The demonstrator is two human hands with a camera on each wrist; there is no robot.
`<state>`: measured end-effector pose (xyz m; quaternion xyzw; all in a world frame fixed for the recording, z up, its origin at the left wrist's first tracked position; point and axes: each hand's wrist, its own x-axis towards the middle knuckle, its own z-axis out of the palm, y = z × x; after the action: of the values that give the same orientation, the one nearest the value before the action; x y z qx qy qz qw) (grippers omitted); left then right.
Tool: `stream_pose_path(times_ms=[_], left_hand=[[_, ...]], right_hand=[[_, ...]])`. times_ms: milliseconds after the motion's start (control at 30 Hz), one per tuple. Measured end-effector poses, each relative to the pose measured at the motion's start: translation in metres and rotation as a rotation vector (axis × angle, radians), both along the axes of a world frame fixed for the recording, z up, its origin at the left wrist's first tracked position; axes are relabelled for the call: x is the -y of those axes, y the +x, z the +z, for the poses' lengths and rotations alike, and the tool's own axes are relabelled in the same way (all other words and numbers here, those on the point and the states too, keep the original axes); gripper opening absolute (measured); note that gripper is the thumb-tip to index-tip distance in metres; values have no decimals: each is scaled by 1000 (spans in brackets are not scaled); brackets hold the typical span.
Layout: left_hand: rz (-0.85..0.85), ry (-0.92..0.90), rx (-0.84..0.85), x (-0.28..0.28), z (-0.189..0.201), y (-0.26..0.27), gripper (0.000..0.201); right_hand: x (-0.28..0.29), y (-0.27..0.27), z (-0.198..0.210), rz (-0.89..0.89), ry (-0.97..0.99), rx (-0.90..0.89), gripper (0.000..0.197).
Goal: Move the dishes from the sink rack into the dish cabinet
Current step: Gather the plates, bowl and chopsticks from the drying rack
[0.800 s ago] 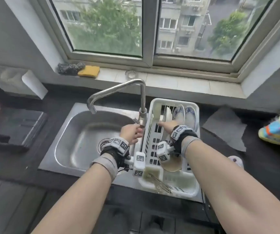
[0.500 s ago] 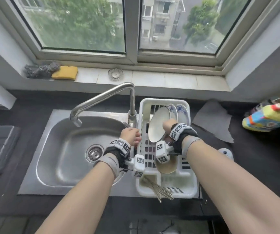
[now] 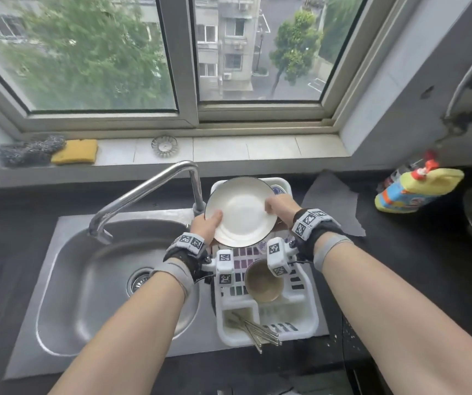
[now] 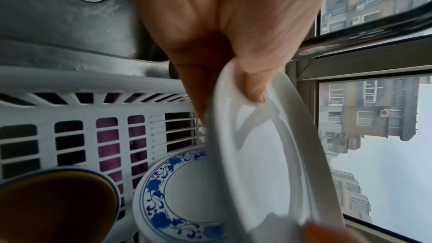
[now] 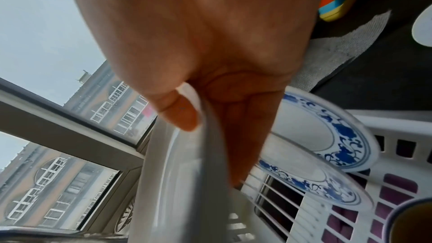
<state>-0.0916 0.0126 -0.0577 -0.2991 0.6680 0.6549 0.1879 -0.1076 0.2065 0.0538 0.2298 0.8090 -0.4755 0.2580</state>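
Observation:
A white plate with a dark rim [image 3: 240,212] is held above the white sink rack [image 3: 309,317], face up toward me. My left hand [image 3: 207,223] grips its left edge, thumb over the rim [image 4: 252,90]. My right hand [image 3: 279,208] pinches its right edge, thumb on the inner face [image 5: 180,115]. Below it two blue-patterned plates [image 5: 327,132] stand in the rack [image 4: 70,103]. A brown-lined bowl [image 3: 263,282] sits in the rack's middle. Metal chopsticks [image 3: 257,333] lie in the front compartment.
The steel faucet [image 3: 143,192] arches over the sink basin [image 3: 101,280] just left of the plate. A sponge [image 3: 75,151] and scourer sit on the window sill. A grey cloth [image 3: 334,203] and a colourful bottle [image 3: 411,192] lie on the dark counter to the right.
The white plate has come up out of the rack slots and tipped face up. My left hand left the rack's edge and took the plate's left rim. The head view tilted upward.

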Motion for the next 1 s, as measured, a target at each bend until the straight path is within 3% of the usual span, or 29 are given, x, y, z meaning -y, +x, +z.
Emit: stream_pose_path(times_ms=[33, 100, 200, 267, 433, 567, 767, 1000], left_hand=[[26, -56, -20, 0, 14, 3, 53], [38, -193, -52, 3, 28, 6, 50], [58, -279, -76, 5, 35, 11, 48], [71, -298, -63, 4, 33, 16, 48], [212, -270, 19, 12, 20, 34, 52], [298, -238, 16, 17, 14, 43, 48], [290, -212, -2, 6, 17, 39, 46], [166, -269, -6, 4, 23, 24, 57]], right_hand=[[0, -2, -1, -94, -100, -40, 18], [-4, -8, -8, -179, -62, -156, 41], [-19, -15, -15, 42, 372, -232, 37], [-19, -15, -18, 164, 525, -219, 33], [-12, -14, -28, 437, 650, -111, 28], [-18, -5, -40, 489, 727, -155, 53], [-18, -10, -25, 501, 784, -205, 19], [-32, -14, -8, 512, 909, -255, 13]])
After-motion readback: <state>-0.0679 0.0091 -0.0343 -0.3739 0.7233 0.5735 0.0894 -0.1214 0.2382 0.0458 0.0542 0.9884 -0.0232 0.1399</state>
